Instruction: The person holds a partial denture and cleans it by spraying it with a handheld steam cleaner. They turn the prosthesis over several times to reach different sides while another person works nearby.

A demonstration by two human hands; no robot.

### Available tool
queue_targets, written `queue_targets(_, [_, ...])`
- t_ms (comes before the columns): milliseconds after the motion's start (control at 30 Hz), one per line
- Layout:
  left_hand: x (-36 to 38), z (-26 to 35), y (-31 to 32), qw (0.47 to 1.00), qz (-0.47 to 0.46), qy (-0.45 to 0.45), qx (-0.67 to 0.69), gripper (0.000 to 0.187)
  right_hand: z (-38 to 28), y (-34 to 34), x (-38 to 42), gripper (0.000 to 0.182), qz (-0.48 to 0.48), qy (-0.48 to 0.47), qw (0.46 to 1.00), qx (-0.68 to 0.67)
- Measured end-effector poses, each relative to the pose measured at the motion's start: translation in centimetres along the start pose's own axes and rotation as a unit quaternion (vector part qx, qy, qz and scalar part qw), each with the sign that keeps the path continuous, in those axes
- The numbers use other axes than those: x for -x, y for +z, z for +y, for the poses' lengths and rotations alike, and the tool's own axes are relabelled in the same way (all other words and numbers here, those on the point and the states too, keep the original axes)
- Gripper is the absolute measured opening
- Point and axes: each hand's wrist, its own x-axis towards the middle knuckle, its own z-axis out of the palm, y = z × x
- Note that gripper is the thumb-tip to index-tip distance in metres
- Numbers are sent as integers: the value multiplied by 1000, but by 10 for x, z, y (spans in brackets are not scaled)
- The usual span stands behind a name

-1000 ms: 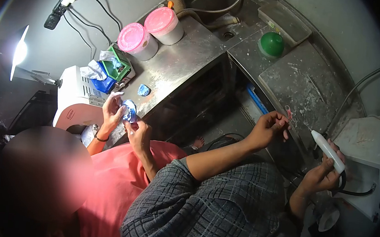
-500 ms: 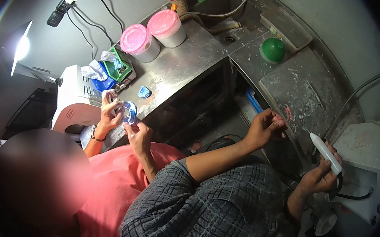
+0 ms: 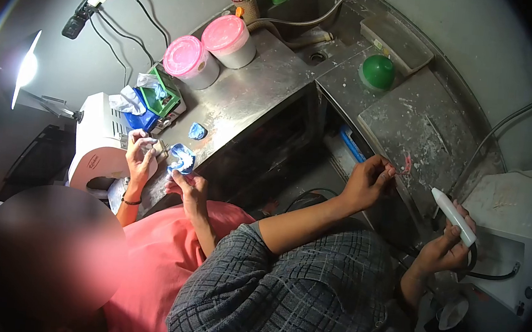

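My left hand (image 3: 370, 184) is raised over the gap by the worktop, its fingertips pinched together; anything between them is too small to make out. In my right hand (image 3: 442, 248) is a smooth white pen-shaped tool (image 3: 452, 217), its narrow tip pointing up and left. A dark cord runs beside that hand. Between my hands and beyond them lies the stained metal worktop (image 3: 404, 125), with white residue and a small red smear (image 3: 408, 163).
At left, a co-worker in a pink shirt (image 3: 163, 239) holds a blue-and-white moulded piece (image 3: 181, 158). Two pink-lidded tubs (image 3: 185, 57), a blue lump (image 3: 197, 131), a green bowl (image 3: 378, 72), a tray (image 3: 396, 44) and a lit lamp (image 3: 26, 70) stand around.
The co-worker's hands have moved apart; one hand now holds the blue-and-white piece alone. My hands have barely moved. The whole view has shifted slightly.
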Motion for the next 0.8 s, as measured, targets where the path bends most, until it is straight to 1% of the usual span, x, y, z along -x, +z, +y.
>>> queue_targets(67, [0, -2, 1, 1000, 3, 0, 3, 9, 2, -2, 2, 34, -5, 18, 1000, -20])
queue_targets(233, [3, -3, 2, 1000, 6, 18, 3, 9, 0, -2, 4, 33, -4, 18, 1000, -6])
queue_targets(300, [3, -6, 1, 997, 24, 55, -56, 10, -1, -2, 6, 32, -12, 16, 1000, 2])
queue_targets(400, [4, -13, 0, 998, 27, 41, -50, 12, -1, 1, 10, 31, -30, 3, 1000, 0])
queue_targets(467, [5, -7, 0, 998, 27, 39, -44, 12, 2, 2, 12, 36, -33, -4, 999, -32])
queue_targets(533, [6, -3, 1, 998, 28, 37, -37, 12, 0, 3, 12, 36, -36, -3, 999, -34])
queue_targets(733, [9, -4, -3, 995, 33, 48, -77, 13, 0, 1, 14, 35, -50, -16, 998, -26])
queue_targets(800, [11, 3, -3, 996, 10, 50, -66, 8, -2, 2, 14, 35, -57, -23, 998, -22])
